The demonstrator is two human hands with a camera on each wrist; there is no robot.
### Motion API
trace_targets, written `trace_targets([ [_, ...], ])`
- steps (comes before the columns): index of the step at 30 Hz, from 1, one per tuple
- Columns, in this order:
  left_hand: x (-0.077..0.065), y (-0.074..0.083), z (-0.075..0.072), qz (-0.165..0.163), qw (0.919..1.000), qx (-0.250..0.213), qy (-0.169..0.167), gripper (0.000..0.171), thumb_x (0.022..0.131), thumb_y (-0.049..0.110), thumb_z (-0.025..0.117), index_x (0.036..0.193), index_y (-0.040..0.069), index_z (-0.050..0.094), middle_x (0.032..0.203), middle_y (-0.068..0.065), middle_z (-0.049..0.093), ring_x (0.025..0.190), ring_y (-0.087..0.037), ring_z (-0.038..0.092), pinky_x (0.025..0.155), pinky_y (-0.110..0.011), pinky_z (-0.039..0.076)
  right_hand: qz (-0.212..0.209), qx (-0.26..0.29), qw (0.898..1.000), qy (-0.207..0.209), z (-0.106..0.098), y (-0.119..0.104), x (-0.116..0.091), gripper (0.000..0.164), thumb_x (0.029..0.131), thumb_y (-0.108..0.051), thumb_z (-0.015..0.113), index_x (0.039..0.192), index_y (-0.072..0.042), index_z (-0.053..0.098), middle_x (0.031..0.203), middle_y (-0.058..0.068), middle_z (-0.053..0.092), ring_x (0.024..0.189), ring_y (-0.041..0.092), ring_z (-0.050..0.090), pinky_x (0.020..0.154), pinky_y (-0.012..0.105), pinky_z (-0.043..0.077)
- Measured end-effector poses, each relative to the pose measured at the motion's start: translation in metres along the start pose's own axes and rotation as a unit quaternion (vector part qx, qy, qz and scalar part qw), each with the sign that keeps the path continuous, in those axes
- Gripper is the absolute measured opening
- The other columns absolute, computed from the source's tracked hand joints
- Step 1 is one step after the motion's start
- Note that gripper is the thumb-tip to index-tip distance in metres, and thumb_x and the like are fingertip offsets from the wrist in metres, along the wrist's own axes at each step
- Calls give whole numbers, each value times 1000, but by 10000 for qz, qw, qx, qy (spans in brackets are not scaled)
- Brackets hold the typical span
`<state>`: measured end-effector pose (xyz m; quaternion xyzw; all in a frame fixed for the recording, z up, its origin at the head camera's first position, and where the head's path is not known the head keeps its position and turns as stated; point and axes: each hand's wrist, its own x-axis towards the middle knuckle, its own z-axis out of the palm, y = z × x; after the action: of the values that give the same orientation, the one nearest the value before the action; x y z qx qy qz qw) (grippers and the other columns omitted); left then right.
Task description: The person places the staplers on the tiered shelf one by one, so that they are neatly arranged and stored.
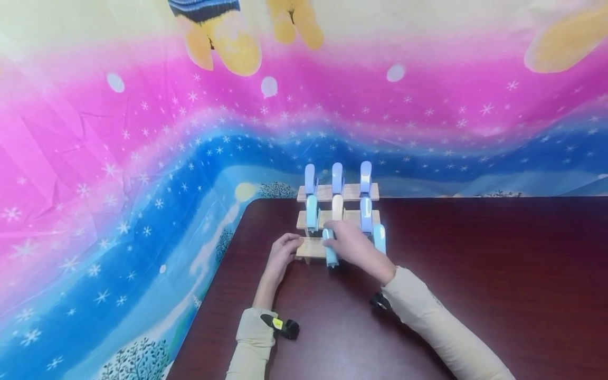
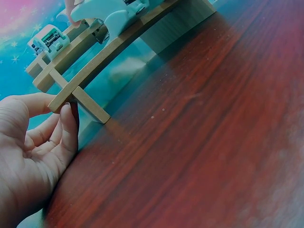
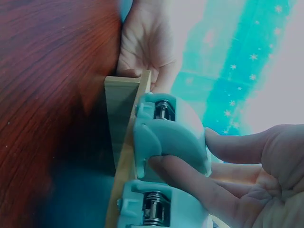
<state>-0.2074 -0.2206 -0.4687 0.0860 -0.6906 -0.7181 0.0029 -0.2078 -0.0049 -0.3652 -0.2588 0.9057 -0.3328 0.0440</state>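
A three-step wooden rack bears several large plastic spring clips. My left hand holds the left end of its lowest step, thumb and fingers at the plank's edge. With thumb and fingers my right hand pinches a teal clip, which sits over the lowest step. Beside it, at that step's right end, is another teal clip. The middle step carries a teal clip, a cream clip partly behind my right hand, and a purple clip.
Three purple clips stand along the top step, among them the middle one. The rack stands on a dark red-brown table, near its far edge. Behind hangs a pink and blue snowflake-patterned cloth. Each wrist wears a black strap.
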Motion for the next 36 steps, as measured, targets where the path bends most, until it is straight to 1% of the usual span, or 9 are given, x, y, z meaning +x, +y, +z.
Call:
trace_targets([
  [2,0,0,0,19,10000,24,-1,32,97,15,69,119,-7,64,106,-13,69,84,-16,66,67,-27,54,23,-39,10000,81,2,0,0,39,97,-10,74,132,4,64,115,20,72,83,21,66,81,37,59],
  [4,0,-1,0,13,10000,32,3,31,97,15,68,119,-7,65,106,-13,69,84,-16,66,67,-27,54,14,-76,9998,160,4,0,1,39,97,-10,73,133,4,64,118,20,71,85,22,67,82,38,59],
  [9,1,-2,-1,-34,10000,14,8,28,97,14,68,117,-5,65,106,-12,67,83,-17,66,68,-27,54,-111,-207,9989,403,9,2,2,33,97,-9,74,126,2,67,101,14,73,75,19,64,72,33,58],
  [14,2,-4,-1,-5,10000,52,2,30,97,15,67,118,-6,64,106,-13,68,84,-16,66,69,-27,54,-155,-218,9981,561,12,3,2,26,97,-8,74,120,1,68,82,7,67,64,15,59,62,29,54],
  [23,3,-3,-2,-8,10000,38,-64,30,99,14,67,120,-7,64,104,-11,68,84,-15,65,68,-28,54,-166,-281,9971,688,15,3,4,25,96,-7,75,118,2,67,76,5,62,62,15,58,60,27,53],
  [27,5,-6,-1,12,10000,32,-45,30,99,15,67,120,-6,64,106,-12,67,85,-16,65,68,-28,55,-258,-483,9948,860,14,5,4,23,96,-7,74,116,2,67,74,5,60,61,15,58,56,26,51],
  [32,6,-5,3,15,10000,27,-94,32,99,17,67,121,-6,63,108,-12,68,86,-15,65,68,-27,54,-591,-676,9887,1200,-3,7,-2,18,100,-15,70,109,1,70,61,0,49,51,12,49,49,24,45],
  [34,7,-4,4,20,9999,75,-91,31,99,17,67,120,-6,64,109,-13,68,86,-16,65,67,-27,54,-745,-593,9859,1379,-16,9,-6,19,101,-17,68,105,2,71,60,-1,49,50,12,47,49,25,45],
  [36,7,-1,5,98,9996,265,-38,30,99,17,66,118,-6,65,109,-13,68,85,-16,65,67,-27,54,-906,-532,9807,1648,-30,13,-10,21,101,-17,68,103,4,72,64,2,56,52,13,50,52,28,49],
])
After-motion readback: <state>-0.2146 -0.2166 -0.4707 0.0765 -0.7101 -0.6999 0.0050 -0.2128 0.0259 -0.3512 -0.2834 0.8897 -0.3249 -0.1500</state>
